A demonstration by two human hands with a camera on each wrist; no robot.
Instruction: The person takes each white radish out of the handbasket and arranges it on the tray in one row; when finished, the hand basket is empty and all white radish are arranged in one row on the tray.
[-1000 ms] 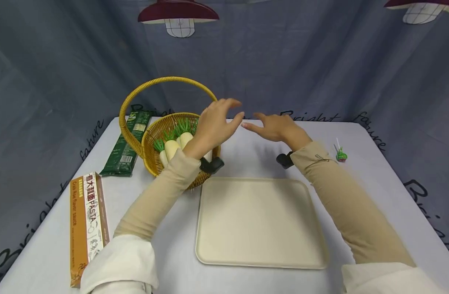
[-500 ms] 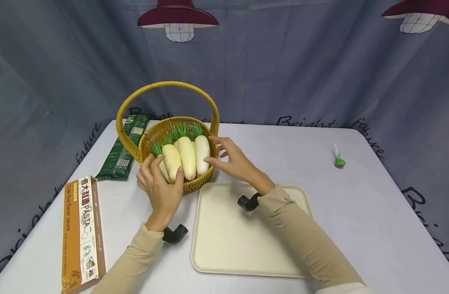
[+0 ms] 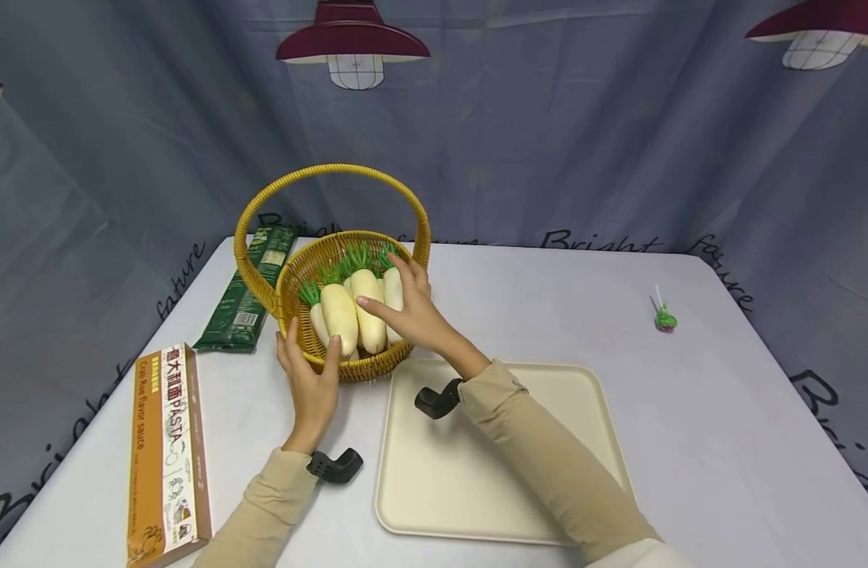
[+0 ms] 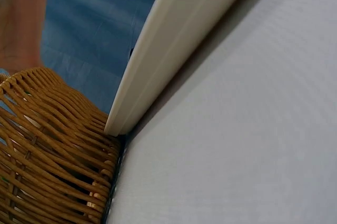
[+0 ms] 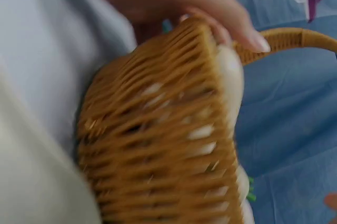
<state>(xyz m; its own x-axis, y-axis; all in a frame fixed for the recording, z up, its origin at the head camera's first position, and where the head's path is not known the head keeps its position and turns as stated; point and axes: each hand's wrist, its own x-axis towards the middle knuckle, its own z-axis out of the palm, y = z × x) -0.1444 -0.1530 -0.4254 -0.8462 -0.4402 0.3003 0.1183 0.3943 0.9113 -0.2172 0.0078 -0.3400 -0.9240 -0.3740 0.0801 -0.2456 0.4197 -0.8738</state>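
Basket: a yellow wicker basket (image 3: 377,366) standing on the desk (image 3: 548,315), its tall handle (image 3: 336,169) arched over it.
White radishes (image 3: 338,317): heaped inside the basket, green tops toward its far side, blunt ends at its near rim.
Left hand (image 3: 311,392): at the basket's near left side, fingers parted, no grasp showing; whether they press on the wall I cannot tell.
Right hand (image 3: 416,312): over the basket's right rim, thumb and fingers spread about the rightmost radish (image 3: 394,304), seemingly released; contact is unclear.
Slip risk: the radishes look smooth and rounded, so a hold by the fingertips alone could let one roll back into the basket or drop outside it.
Tangle risk: the green tops crowd together in the basket; lifting one might drag a neighbour.
Tip risk: wicker is probably light, so a push on the basket's right rim without bracing from the left hand could tilt or slide it.
Tray (image 3: 491,481): just off the basket's near right side; a sliding basket might bump it.
Green packet (image 3: 245,312): beside the basket's left side; a leftward shove could press the basket against it.
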